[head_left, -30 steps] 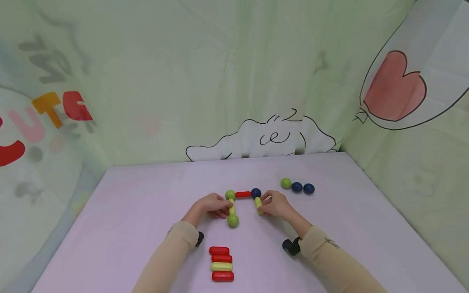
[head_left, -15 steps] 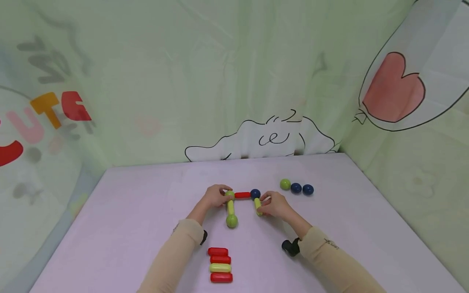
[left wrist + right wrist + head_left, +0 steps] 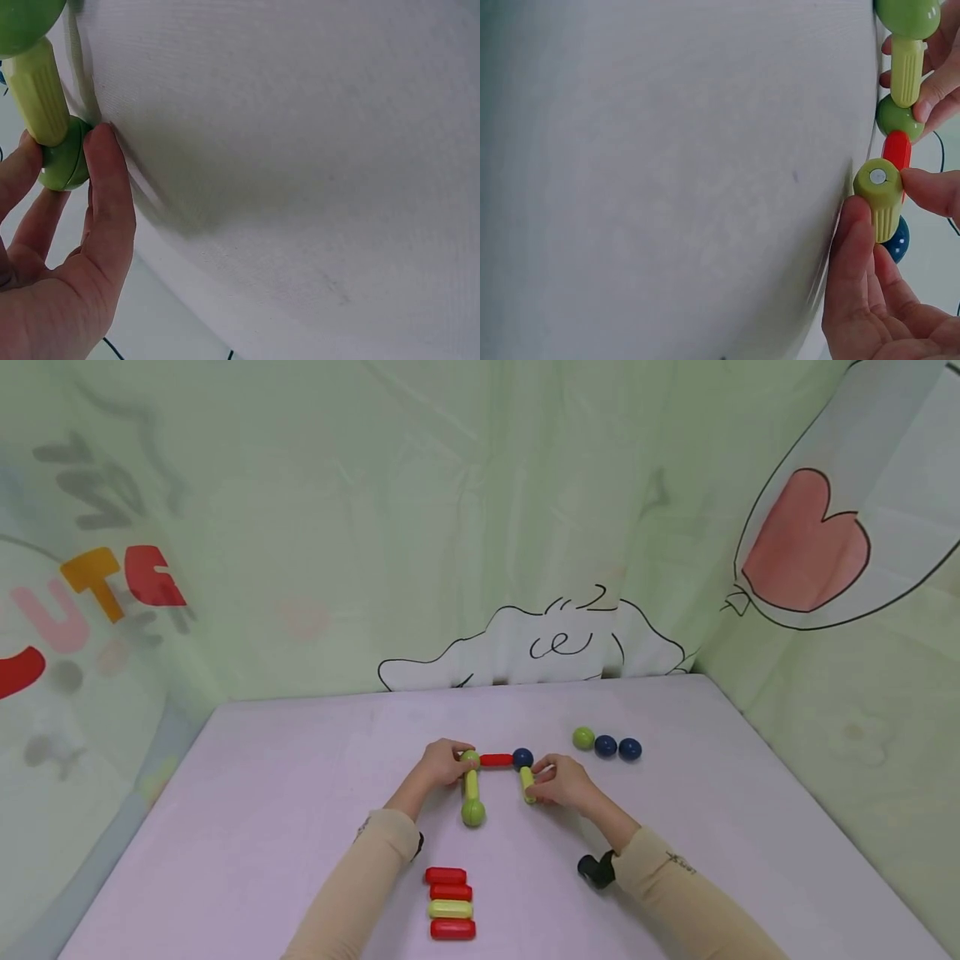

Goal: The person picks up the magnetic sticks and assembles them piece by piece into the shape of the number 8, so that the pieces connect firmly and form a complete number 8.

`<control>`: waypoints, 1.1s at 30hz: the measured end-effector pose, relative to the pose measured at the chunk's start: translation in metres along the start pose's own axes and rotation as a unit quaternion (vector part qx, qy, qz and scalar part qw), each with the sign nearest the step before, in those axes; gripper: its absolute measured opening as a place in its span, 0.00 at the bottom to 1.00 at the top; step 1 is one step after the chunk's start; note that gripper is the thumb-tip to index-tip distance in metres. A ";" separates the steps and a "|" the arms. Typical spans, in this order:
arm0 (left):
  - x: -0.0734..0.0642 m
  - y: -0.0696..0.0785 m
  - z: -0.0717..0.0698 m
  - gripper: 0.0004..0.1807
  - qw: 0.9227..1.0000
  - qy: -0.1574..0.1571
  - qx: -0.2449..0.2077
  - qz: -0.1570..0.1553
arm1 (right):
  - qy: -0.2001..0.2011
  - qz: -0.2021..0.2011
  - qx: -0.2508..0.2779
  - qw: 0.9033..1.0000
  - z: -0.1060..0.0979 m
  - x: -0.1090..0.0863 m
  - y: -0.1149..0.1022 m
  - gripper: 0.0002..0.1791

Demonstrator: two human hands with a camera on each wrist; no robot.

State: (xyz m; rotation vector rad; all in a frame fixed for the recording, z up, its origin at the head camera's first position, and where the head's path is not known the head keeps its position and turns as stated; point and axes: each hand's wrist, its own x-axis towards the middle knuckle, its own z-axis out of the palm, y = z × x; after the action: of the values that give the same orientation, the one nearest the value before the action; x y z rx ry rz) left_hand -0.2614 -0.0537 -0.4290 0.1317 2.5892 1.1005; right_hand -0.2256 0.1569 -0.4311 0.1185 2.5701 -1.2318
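My left hand [image 3: 442, 762] grips the green ball [image 3: 67, 157] at the far left corner of a joined shape on the table. A yellow-green rod [image 3: 471, 785] runs from that ball toward me and ends in another green ball [image 3: 473, 813]. To the right, a red rod [image 3: 496, 760] links the gripped ball to a dark blue ball [image 3: 522, 758]. My right hand [image 3: 564, 781] pinches a second yellow-green rod [image 3: 885, 214] that meets the blue ball. Its near end shows a round silver disc [image 3: 877, 176] in the right wrist view.
A green ball [image 3: 583, 738] and two dark blue balls [image 3: 606, 746] sit in a row at the back right. Nearer to me, three red rods [image 3: 453, 929] and one yellow rod [image 3: 451, 909] are stacked in a column. A printed curtain [image 3: 337, 527] rises behind the table [image 3: 285, 777].
My left hand has moved up from the left yellow-green rod to the far green ball and now grips it. The right hand has kept its pinch on its rod, nearly still.
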 end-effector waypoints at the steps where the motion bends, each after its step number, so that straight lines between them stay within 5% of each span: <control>1: 0.000 0.000 0.000 0.19 1.000 0.000 -0.001 -0.003 | 0.000 0.000 0.000 1.000 0.000 0.000 0.000 0.20; 25: -0.003 0.003 -0.002 0.20 1.000 -0.012 -0.012 -0.017 | 0.017 -0.006 0.017 1.000 -0.014 -0.007 0.005 0.20; 33: -0.002 0.001 -0.002 0.20 1.000 -0.009 -0.010 -0.014 | 0.050 -0.037 0.019 0.998 -0.031 -0.015 0.009 0.22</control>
State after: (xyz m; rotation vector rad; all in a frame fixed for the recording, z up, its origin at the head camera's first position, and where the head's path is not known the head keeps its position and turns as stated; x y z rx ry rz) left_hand -0.2603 -0.0543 -0.4264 0.0993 2.5545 1.1094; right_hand -0.2161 0.1874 -0.4149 0.0962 2.6586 -1.3347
